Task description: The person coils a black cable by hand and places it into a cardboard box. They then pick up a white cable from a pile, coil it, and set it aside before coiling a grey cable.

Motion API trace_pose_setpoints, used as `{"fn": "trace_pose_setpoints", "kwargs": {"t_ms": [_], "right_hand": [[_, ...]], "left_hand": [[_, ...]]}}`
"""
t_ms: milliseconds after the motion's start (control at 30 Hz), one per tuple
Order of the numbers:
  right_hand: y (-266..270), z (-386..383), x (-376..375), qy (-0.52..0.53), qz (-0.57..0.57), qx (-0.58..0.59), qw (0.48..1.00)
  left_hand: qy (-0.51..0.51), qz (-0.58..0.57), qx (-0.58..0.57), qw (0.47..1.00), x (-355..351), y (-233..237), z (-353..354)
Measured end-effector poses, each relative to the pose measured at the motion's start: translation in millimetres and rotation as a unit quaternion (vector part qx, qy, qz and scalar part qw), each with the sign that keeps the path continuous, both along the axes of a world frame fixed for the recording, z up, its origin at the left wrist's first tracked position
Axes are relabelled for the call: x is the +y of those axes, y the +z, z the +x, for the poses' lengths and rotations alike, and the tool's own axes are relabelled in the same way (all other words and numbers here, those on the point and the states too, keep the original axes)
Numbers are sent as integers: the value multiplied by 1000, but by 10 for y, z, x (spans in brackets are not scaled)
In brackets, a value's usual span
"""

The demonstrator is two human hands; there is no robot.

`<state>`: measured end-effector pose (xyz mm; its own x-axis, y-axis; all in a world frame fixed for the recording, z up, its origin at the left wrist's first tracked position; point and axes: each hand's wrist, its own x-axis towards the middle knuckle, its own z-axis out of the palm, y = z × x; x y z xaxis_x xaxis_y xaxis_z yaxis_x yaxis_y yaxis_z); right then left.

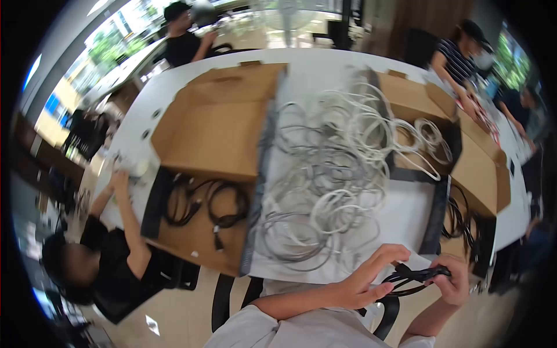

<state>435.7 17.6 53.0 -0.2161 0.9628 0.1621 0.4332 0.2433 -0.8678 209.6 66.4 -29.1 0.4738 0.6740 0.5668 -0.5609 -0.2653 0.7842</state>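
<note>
A coiled black cable (pixel 411 279) is held between my two hands near the table's front edge. My right hand (pixel 451 281) is closed round the coil's right end. At its left side, my left hand (pixel 374 279) has thumb and fingers curved about the loops, with a piece of the cable between them. Beyond my hands, a large tangle of white and grey cables (pixel 333 168) covers the middle of the white table (pixel 313 66).
On the left, an open cardboard box (pixel 217 130) holds black cables (pixel 228 203). At right, one box (pixel 415 97) contains white cables and another (pixel 478 165) black ones. People sit at left (pixel 116 261), back left (pixel 183 37) and back right (pixel 458 58).
</note>
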Motion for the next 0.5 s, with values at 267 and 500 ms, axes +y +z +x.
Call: {"fn": "trace_pose_setpoints", "kwargs": {"t_ms": [267,500], "right_hand": [[805,-1372,597,157,98,2,983],[358,-3416,1452,378,-94,59,919]], "left_hand": [[164,-281,-132,937,-181,-234,-748],[-77,-303,-68,948,-405,-305,-933]]}}
